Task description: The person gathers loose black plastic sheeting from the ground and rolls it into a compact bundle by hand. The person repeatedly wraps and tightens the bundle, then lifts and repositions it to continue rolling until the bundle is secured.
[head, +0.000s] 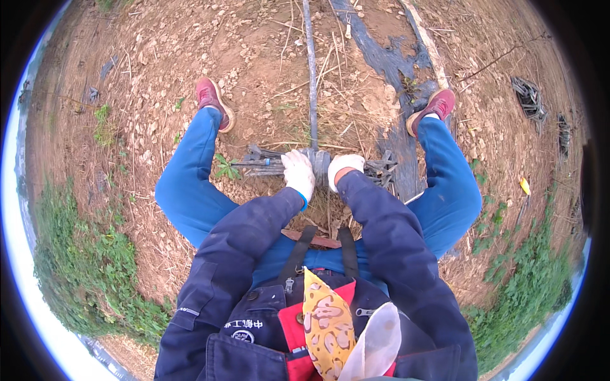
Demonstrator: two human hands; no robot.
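Between my legs lies a bundle of flattened black plastic tubing, probably drip irrigation tape. Its middle is wrapped by a dark grey band of the same material. My left hand, in a white glove, grips the bundle just left of the wrapped part. Gloved in white too, my right hand is curled over the bundle on the right of the band; its fingertips are hidden. Loose folded ends stick out past both hands. A long strip of tape runs from the wrapped middle straight away over the soil.
Torn black plastic film lies on the soil, beside and under my right shoe. More black bundles lie far right. My left shoe rests on cloddy soil. Green weeds grow on both sides. A low reddish seat shows beneath me.
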